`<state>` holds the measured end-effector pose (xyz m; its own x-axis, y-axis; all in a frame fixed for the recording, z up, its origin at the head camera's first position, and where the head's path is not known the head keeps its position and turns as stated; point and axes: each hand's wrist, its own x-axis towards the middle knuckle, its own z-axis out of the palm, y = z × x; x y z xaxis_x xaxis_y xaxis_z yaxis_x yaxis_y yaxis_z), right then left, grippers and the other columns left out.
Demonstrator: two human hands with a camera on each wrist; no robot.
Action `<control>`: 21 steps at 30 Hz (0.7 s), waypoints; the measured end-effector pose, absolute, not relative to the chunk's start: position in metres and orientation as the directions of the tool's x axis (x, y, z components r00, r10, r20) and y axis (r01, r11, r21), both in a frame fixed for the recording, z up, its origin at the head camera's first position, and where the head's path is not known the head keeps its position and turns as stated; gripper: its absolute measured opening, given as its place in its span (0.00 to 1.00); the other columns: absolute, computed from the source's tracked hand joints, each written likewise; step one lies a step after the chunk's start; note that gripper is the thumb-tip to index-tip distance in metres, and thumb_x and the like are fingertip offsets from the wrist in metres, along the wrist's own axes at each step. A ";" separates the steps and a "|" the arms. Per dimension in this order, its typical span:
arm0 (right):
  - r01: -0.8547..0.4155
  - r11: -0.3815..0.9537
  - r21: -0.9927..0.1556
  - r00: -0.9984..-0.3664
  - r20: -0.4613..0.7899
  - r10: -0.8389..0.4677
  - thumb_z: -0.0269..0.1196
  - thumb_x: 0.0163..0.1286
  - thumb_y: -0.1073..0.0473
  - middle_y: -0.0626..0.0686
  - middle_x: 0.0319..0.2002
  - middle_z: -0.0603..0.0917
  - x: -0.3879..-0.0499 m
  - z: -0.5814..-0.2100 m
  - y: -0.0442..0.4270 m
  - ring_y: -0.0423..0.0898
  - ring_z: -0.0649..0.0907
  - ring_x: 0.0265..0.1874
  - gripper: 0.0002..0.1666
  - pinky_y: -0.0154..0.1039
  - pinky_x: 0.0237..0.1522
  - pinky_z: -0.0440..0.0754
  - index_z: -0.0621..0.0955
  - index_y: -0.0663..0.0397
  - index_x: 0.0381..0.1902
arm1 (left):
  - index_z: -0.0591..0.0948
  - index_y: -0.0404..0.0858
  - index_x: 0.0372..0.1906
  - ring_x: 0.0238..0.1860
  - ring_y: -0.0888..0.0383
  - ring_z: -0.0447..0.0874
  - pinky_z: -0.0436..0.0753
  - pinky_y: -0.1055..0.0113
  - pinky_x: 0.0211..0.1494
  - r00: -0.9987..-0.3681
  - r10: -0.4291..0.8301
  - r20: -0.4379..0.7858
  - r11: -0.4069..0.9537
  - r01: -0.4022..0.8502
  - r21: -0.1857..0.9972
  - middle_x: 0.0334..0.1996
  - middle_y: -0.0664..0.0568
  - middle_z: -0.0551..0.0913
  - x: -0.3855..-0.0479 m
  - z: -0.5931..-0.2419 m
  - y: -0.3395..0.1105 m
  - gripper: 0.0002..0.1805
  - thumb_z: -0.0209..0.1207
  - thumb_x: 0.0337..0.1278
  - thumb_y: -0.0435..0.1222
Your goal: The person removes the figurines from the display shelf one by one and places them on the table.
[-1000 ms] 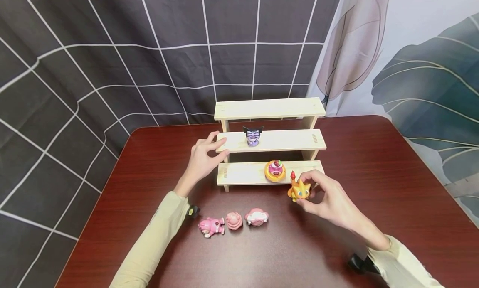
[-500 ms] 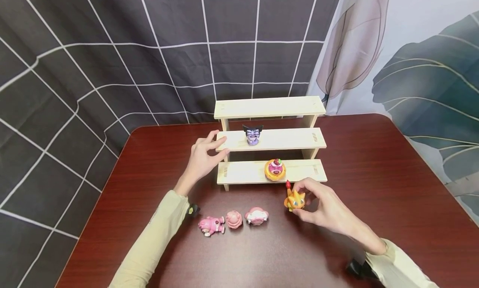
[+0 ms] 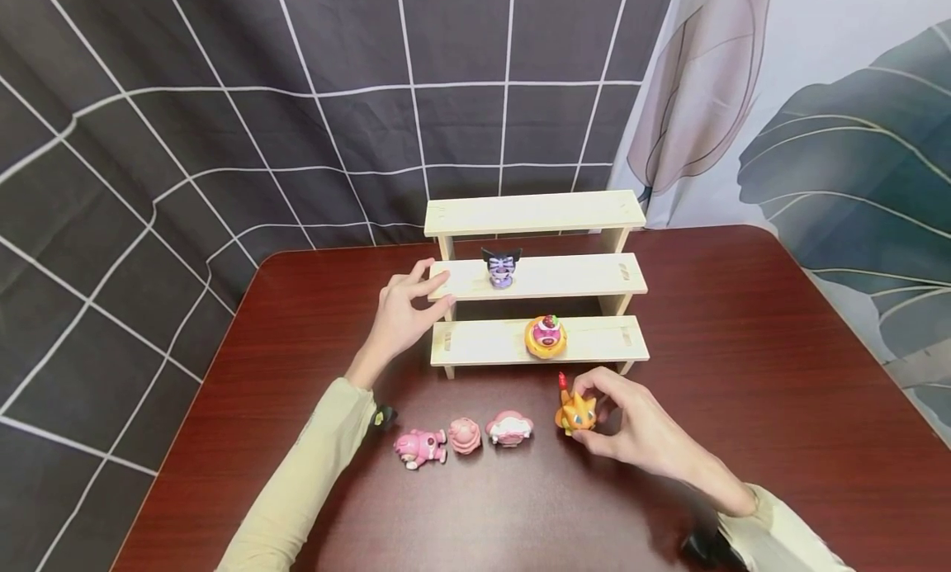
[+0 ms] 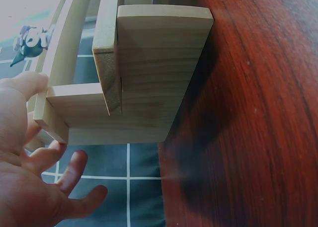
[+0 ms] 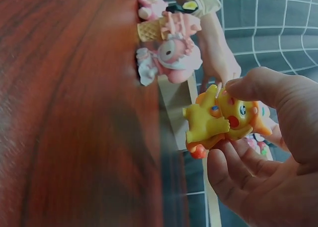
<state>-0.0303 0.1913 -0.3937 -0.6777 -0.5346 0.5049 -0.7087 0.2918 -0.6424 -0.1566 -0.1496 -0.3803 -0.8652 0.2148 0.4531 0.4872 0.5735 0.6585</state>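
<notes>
Your right hand (image 3: 641,423) pinches a yellow-orange plastic dragon (image 3: 576,415) before the front edge of a pale wooden stepped shelf (image 3: 483,343), your left hand (image 3: 399,318) its left edge, with a purple-black figurine (image 3: 502,272) and round orange one (image 3: 545,338) shelved, three pink ones (image 3: 465,437) not.

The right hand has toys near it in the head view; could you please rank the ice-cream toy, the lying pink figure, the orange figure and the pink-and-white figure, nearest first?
1. Orange figure: held by the right hand.
2. Pink-and-white figure: right end of the row.
3. Ice-cream toy: middle of the row.
4. Lying pink figure: left end, farthest.
</notes>
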 end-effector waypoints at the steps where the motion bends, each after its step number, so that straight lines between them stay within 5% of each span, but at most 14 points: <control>1: -0.708 0.290 -0.644 -0.677 0.505 -0.535 0.79 0.39 0.75 0.46 0.35 0.78 -0.030 -0.395 0.191 0.40 0.78 0.29 0.33 0.33 0.29 0.78 0.77 0.55 0.44 | 0.85 0.39 0.57 0.53 0.39 0.74 0.69 0.43 0.52 -0.865 0.214 0.454 0.574 0.487 0.658 0.65 0.42 0.76 -0.157 -0.380 -0.150 0.22 0.70 0.57 0.39; 21: -0.686 0.276 -0.673 -0.694 0.493 -0.524 0.77 0.42 0.75 0.45 0.38 0.78 -0.027 -0.409 0.179 0.39 0.78 0.30 0.32 0.36 0.26 0.79 0.76 0.54 0.44 | 0.85 0.39 0.57 0.54 0.39 0.74 0.68 0.42 0.53 -0.872 0.212 0.442 0.575 0.477 0.665 0.65 0.42 0.75 -0.156 -0.379 -0.149 0.23 0.71 0.56 0.39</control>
